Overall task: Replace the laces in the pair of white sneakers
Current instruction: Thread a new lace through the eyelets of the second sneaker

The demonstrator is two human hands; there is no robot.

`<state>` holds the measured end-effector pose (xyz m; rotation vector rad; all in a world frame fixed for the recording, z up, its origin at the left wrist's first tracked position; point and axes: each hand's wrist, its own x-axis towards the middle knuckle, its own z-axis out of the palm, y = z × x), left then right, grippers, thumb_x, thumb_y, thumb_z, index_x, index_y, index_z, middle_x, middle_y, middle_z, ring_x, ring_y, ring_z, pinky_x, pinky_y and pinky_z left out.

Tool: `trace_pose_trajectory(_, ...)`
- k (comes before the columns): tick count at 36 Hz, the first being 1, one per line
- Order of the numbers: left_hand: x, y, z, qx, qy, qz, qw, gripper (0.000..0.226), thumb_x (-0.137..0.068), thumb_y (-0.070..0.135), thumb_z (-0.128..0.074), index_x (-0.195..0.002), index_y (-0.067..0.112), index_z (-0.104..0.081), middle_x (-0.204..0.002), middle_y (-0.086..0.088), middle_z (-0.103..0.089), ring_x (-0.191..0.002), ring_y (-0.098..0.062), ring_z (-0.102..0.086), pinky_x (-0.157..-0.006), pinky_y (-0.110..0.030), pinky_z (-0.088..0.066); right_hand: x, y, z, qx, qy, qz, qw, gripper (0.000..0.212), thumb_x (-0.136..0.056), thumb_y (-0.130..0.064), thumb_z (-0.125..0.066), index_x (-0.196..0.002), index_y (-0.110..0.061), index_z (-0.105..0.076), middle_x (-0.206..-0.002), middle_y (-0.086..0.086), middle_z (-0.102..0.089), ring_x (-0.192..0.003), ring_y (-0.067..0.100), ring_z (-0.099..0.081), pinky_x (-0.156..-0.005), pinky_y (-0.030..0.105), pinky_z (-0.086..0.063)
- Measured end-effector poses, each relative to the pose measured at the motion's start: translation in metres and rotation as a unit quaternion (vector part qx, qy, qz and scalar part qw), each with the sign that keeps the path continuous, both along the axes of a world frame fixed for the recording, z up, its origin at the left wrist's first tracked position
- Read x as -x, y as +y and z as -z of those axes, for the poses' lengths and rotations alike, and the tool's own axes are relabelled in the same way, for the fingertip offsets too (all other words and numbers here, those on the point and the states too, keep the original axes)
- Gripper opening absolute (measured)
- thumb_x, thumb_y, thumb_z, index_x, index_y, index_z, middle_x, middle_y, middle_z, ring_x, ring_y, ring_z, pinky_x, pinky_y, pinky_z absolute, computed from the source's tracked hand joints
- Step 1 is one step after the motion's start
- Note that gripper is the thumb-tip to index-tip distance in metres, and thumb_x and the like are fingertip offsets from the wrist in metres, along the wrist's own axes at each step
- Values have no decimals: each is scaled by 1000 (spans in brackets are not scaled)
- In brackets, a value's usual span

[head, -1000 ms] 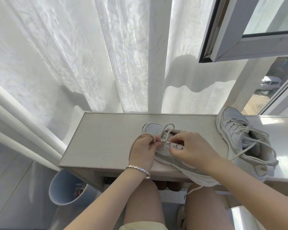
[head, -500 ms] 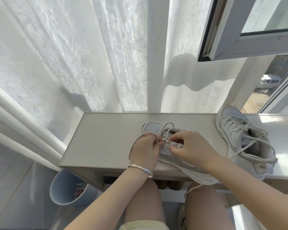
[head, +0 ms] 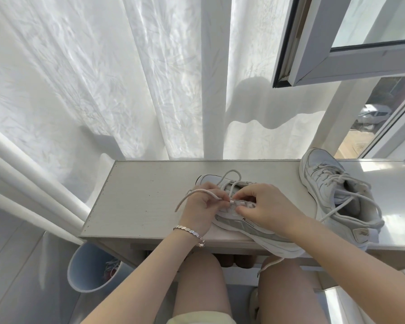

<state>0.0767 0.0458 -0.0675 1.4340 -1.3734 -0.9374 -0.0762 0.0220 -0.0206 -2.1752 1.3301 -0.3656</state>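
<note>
At the middle of the surface's (head: 138,206) near edge, head view: the near sneaker (head: 243,226) is lying toe toward the far edge, its heel overhanging the near edge. The left hand (head: 201,211) is pinching the lace (head: 192,194) between curled fingers, with slack looping out to the left. The right hand (head: 264,206) is pinching the same sneaker's eyelet row, fingers tightly curled. The second sneaker (head: 332,195) is sitting toward the right edge, laced. A bracelet (head: 189,231) is circling the left wrist. A bin (head: 84,272) is standing below the near left corner.
</note>
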Motion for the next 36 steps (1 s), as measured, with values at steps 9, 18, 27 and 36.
trace_pose_trajectory(9,7,11,-5,9,51,-41,998,19,-69,-7,-75,-73,11,-73,-68,16,-66,-68,8,-61,-65,-8,-46,5,-3,0,-14,-6,-13,1000,23,-83,-18,-62,-103,-22,-71,-89,-12,-63,-91,7,-58,-81,20,-42)
trace_pose_trajectory(18,20,17,-1,-8,83,-129,988,24,-73,5,-77,-64,25,-68,-64,13,-68,-65,-1,-63,-64,-13,-50,-2,3,1,63,13,8,998,17,-81,-23,-65,-96,-20,-71,-86,-6,-63,-87,12,-59,-77,25,-44)
trace_pose_trajectory(27,22,14,-2,-9,47,-131,990,29,-75,6,-75,-63,29,-63,-77,5,-61,-60,8,-54,-58,-7,-43,-10,1,-8,61,55,22,996,17,-84,-23,-62,-94,-16,-73,-91,2,-68,-88,14,-60,-72,23,-44)
trace_pose_trajectory(36,22,16,1,-13,108,-90,990,25,-71,-9,-73,-69,16,-71,-74,9,-61,-67,9,-61,-66,-7,-46,-8,-2,-8,33,56,41,997,13,-83,-21,-63,-78,-15,-74,-73,0,-66,-76,18,-59,-71,32,-49)
